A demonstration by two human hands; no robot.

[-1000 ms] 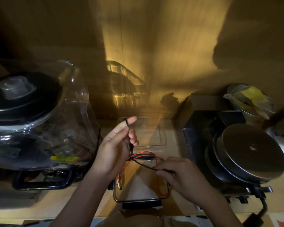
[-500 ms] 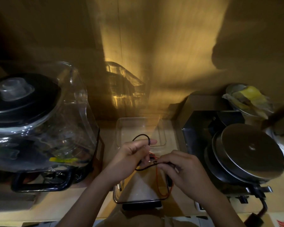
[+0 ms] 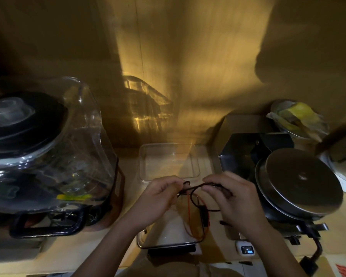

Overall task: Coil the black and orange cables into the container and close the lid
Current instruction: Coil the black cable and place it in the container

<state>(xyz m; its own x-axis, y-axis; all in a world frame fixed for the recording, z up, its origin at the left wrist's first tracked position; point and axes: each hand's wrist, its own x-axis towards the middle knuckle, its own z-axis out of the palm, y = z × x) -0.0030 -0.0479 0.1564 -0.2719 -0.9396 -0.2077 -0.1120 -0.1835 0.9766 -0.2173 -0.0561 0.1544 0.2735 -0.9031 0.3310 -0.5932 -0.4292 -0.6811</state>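
Dimly lit, both hands meet above a clear rectangular plastic container (image 3: 148,239) on the wooden counter (image 3: 112,254). Left hand (image 3: 158,198) is closed, pinching one end of the thin black cable (image 3: 194,189); right hand (image 3: 231,198) pinches it too, a loop hanging between them. A thin orange cable (image 3: 188,212) lies inside the container, beneath the loop. Just behind sits the clear flat lid (image 3: 168,162).

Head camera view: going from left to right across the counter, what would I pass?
Big clear jug with black lid → left hand → black cable → right hand → round steel lid → white pot at the edge.
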